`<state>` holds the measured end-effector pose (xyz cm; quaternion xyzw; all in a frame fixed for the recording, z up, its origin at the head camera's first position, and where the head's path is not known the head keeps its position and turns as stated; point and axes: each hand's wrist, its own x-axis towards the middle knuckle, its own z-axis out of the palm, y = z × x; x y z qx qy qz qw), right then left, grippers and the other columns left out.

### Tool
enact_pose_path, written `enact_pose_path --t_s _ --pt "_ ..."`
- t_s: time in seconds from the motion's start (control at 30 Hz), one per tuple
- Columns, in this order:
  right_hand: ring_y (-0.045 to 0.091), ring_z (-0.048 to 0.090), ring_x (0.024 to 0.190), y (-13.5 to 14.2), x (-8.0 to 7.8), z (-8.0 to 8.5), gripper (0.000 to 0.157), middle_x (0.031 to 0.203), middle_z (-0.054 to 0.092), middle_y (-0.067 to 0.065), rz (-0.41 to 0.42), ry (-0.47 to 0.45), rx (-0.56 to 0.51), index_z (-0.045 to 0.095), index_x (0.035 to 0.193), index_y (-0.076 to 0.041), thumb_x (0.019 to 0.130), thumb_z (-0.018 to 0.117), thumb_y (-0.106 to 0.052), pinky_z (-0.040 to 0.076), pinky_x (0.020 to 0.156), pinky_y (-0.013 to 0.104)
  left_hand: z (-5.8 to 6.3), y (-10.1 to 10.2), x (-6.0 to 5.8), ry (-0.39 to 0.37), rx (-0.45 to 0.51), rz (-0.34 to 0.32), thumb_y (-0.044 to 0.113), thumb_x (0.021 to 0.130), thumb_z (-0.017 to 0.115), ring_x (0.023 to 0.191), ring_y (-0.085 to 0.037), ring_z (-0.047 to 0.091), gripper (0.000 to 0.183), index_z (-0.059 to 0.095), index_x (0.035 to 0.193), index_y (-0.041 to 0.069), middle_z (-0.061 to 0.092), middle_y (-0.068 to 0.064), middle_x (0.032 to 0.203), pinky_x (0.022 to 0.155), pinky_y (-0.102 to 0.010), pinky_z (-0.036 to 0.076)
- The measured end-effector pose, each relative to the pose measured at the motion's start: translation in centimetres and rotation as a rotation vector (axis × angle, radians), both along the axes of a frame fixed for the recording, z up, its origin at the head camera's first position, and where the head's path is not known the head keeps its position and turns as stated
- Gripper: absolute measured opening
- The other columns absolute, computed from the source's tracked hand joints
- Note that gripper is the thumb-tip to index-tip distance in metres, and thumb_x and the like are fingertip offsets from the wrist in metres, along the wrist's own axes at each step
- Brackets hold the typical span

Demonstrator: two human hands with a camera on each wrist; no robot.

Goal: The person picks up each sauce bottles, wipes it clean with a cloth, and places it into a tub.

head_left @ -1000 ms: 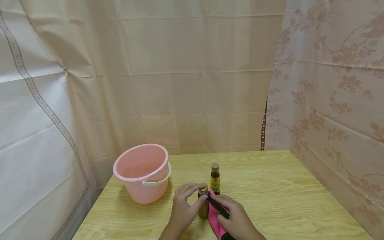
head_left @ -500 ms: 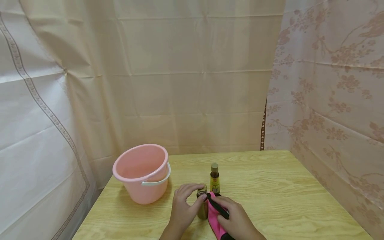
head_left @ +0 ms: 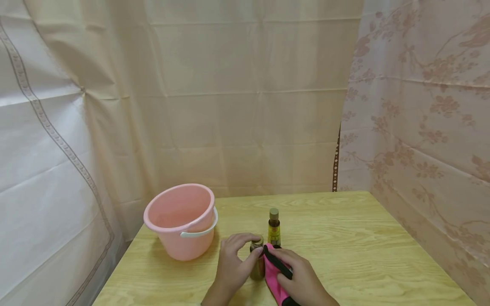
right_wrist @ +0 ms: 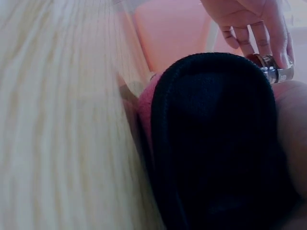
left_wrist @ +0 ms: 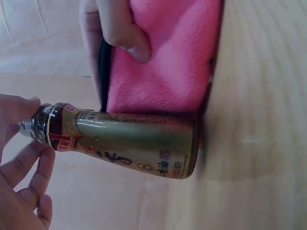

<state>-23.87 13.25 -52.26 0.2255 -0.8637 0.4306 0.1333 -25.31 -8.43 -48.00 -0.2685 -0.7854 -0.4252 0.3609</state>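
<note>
My left hand (head_left: 232, 264) holds a small glass bottle (left_wrist: 129, 136) by its cap and neck, between thumb and fingers. Dark Chinese characters mark its gold-green label. The bottle stands upright on the wooden table in the head view. Just right of it, my right hand (head_left: 306, 275) grips a soft pink plush item with black edging (head_left: 271, 272). Its pink side lies against the bottle in the left wrist view. From the right wrist, the item's rounded black fabric end (right_wrist: 216, 139) shows a stitched rim; its exact kind cannot be told.
A second small bottle (head_left: 274, 229) with a yellow label and tan cap stands behind the pink item. A pink bucket (head_left: 187, 248) with a white handle is at the left. Curtains (head_left: 245, 106) hang behind the wooden table (head_left: 375, 255) and along both sides.
The bottle and my left hand have shifted very slightly left. The pink item's top has edged left as well, while my right hand keeps its grip with little movement.
</note>
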Motion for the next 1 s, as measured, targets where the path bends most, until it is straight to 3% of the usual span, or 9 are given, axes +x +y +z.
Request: enact_pose_path --t_s 0.3,0.4,0.53,0.6,0.7,0.9,1.0 --pt "0.016 0.063 0.124 0.2 0.3 0.0 0.074 0.138 0.063 -0.015 -0.001 -0.015 0.002 0.061 0.142 -0.037 0.081 0.075 0.002 0.054 0.096 0.027 3.3 -0.9 0.2 0.066 -0.095 -0.012 0.019 0.083 0.086 0.096 -0.006 0.071 0.024 0.078 0.105 0.024 0.077 0.015 0.102 0.087 -0.039 0.043" --pt "0.016 0.062 0.125 0.2 0.2 0.1 0.073 0.139 0.063 -0.014 0.004 -0.028 0.0 0.061 0.142 -0.038 0.082 0.074 0.002 0.054 0.095 0.026 4.7 -1.4 0.2 0.085 -0.14 0.014 0.022 0.082 0.087 0.094 -0.005 0.071 0.023 0.078 0.103 0.026 0.077 0.016 0.101 0.082 -0.037 0.042" --pt "0.015 0.063 0.124 0.1 0.1 0.2 0.073 0.138 0.063 -0.015 0.019 -0.026 -0.002 0.062 0.142 -0.036 0.081 0.073 0.003 0.054 0.093 0.025 6.8 -2.2 0.4 0.081 -0.217 0.056 0.026 0.082 0.088 0.094 -0.004 0.07 0.023 0.079 0.103 0.028 0.077 0.018 0.1 0.082 -0.036 0.04" --pt "0.015 0.063 0.123 0.1 0.0 0.2 0.073 0.138 0.063 -0.015 0.026 -0.03 -0.005 0.062 0.142 -0.035 0.081 0.073 0.003 0.054 0.091 0.024 7.9 -2.7 0.5 0.073 -0.254 0.061 0.027 0.082 0.089 0.096 -0.005 0.07 0.023 0.079 0.103 0.027 0.077 0.017 0.1 0.09 -0.04 0.043" --pt "0.016 0.063 0.123 0.0 0.0 0.3 0.072 0.138 0.063 -0.014 0.029 -0.034 -0.009 0.061 0.142 -0.035 0.082 0.072 0.003 0.054 0.09 0.023 9.6 -3.3 0.6 0.059 -0.308 0.074 0.028 0.083 0.088 0.096 -0.006 0.07 0.022 0.079 0.103 0.027 0.077 0.016 0.099 0.09 -0.044 0.043" --pt "0.016 0.063 0.124 0.0 0.0 0.2 0.073 0.139 0.063 -0.014 0.014 -0.029 -0.012 0.062 0.141 -0.038 0.081 0.073 0.002 0.054 0.091 0.023 13.0 -4.6 0.5 0.043 -0.371 0.101 0.03 0.084 0.087 0.092 -0.004 0.068 0.022 0.078 0.104 0.027 0.076 0.015 0.099 0.078 -0.035 0.035" --pt "0.016 0.062 0.124 0.0 0.0 0.1 0.073 0.139 0.062 -0.014 0.021 -0.032 -0.021 0.062 0.141 -0.038 0.08 0.073 0.001 0.054 0.09 0.023 14.6 -5.3 0.2 0.047 -0.387 0.1 0.029 0.084 0.087 0.09 -0.004 0.067 0.022 0.078 0.104 0.025 0.077 0.014 0.098 0.078 -0.035 0.037"
